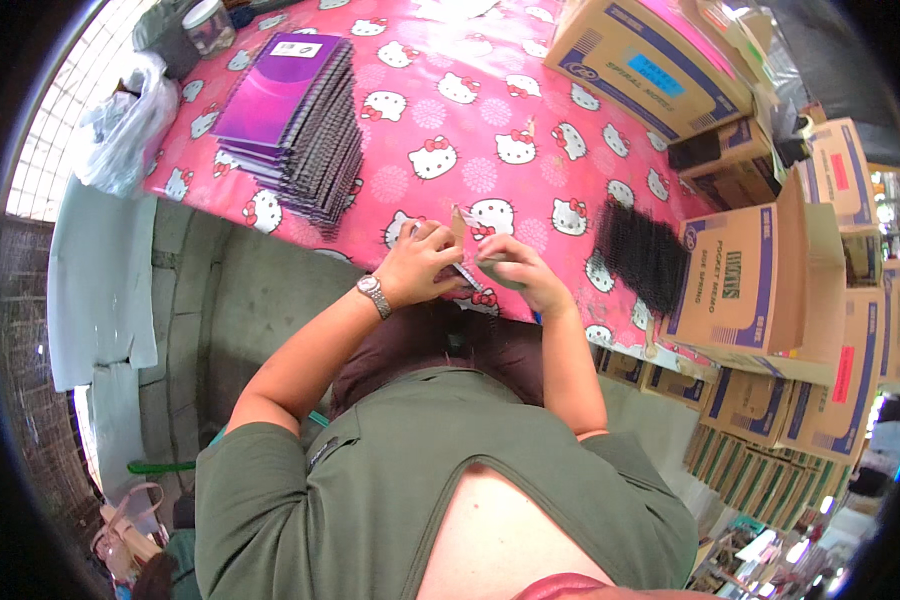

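The left hand [417,265] is pinching a small brown-flapped pad [459,224] over the near edge of a pink cat-print tablecloth [390,185] in the head view; the right hand [526,275] is hovering just beside, fingers curled, its hold impossible to tell. Left of the grip, purple spiral-bound notebooks [298,140] are standing stacked, apparently finished; right of it, black spiral coils [638,258] are lying loose, seemingly awaiting use.

Work area type: small workshop for notebooks. Indicators: stacked spiral notebooks [288,120] and bundled black coils [642,262] on a covered worktable [425,112]; cartons [725,285] piled at right.
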The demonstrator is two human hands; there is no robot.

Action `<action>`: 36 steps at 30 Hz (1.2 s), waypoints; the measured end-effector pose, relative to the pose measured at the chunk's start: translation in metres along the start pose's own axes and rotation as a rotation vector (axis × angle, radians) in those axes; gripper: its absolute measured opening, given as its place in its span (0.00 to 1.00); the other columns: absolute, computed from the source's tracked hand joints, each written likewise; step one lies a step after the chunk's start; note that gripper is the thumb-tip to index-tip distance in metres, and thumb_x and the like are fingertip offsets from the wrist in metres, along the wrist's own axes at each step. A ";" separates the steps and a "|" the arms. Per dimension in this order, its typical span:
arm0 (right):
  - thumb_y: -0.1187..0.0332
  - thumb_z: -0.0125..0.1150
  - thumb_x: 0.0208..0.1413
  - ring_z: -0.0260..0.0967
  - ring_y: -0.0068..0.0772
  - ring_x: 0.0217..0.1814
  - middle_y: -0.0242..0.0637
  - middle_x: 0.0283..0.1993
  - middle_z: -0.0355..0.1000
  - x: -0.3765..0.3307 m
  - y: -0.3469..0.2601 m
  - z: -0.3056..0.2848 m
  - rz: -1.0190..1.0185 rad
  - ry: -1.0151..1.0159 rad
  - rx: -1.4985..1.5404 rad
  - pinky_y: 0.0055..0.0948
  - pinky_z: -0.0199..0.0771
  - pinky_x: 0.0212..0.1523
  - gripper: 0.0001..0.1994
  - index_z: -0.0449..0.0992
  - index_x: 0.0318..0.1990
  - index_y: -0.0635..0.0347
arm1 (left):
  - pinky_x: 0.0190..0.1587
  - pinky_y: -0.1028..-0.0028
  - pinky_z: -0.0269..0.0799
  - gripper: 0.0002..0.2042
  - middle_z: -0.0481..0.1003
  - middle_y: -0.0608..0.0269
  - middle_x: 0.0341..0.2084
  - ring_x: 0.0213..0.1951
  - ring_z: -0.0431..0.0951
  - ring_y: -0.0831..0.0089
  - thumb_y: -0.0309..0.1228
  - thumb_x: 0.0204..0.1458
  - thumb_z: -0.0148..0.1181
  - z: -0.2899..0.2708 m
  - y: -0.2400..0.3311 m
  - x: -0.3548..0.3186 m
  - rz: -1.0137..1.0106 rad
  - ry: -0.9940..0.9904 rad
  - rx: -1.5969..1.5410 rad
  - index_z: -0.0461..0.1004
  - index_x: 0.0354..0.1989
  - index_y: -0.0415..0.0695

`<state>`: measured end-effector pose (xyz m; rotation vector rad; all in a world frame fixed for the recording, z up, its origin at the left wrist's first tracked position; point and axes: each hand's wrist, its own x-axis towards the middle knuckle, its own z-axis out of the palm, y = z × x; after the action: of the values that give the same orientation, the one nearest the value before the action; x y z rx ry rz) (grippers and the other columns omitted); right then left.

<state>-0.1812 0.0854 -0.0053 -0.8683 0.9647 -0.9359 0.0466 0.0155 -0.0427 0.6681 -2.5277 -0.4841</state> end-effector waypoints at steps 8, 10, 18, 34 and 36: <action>0.59 0.69 0.45 0.64 0.30 0.54 0.33 0.50 0.66 0.007 -0.004 -0.003 -0.186 -0.282 0.053 0.33 0.64 0.57 0.19 0.79 0.44 0.58 | 0.63 0.52 0.56 0.21 0.72 0.61 0.43 0.54 0.69 0.59 0.42 0.44 0.69 -0.003 -0.002 0.003 -0.051 -0.069 -0.033 0.73 0.44 0.48; 0.60 0.68 0.47 0.63 0.27 0.51 0.31 0.48 0.66 0.013 -0.005 -0.007 -0.093 -0.144 -0.508 0.30 0.62 0.55 0.17 0.79 0.44 0.57 | 0.64 0.53 0.56 0.21 0.72 0.60 0.43 0.54 0.69 0.58 0.41 0.45 0.69 -0.002 0.000 0.005 -0.061 -0.069 -0.057 0.72 0.45 0.47; 0.65 0.68 0.50 0.61 0.15 0.38 0.23 0.43 0.65 0.031 -0.008 -0.011 0.040 -0.088 -0.350 0.20 0.61 0.35 0.12 0.77 0.42 0.56 | 0.60 0.57 0.63 0.18 0.71 0.56 0.44 0.55 0.68 0.54 0.32 0.43 0.67 -0.014 -0.016 0.006 -0.033 -0.087 -0.156 0.72 0.43 0.45; 0.67 0.67 0.50 0.63 0.34 0.65 0.36 0.62 0.65 0.038 -0.007 -0.007 -0.042 -0.096 -0.297 0.37 0.61 0.67 0.18 0.79 0.48 0.62 | 0.42 0.64 0.74 0.15 0.70 0.56 0.37 0.38 0.76 0.57 0.30 0.45 0.71 -0.015 -0.032 0.009 -0.112 -0.092 -0.425 0.75 0.39 0.41; 0.64 0.66 0.50 0.63 0.34 0.65 0.36 0.61 0.65 0.037 -0.007 -0.008 -0.074 -0.024 -0.107 0.36 0.62 0.65 0.18 0.79 0.48 0.60 | 0.41 0.64 0.74 0.15 0.70 0.56 0.37 0.38 0.76 0.57 0.31 0.45 0.71 -0.015 -0.032 0.012 -0.114 -0.094 -0.452 0.75 0.39 0.40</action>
<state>-0.1802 0.0476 -0.0117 -1.0088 0.9745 -0.9418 0.0571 -0.0200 -0.0407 0.6242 -2.3471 -1.1078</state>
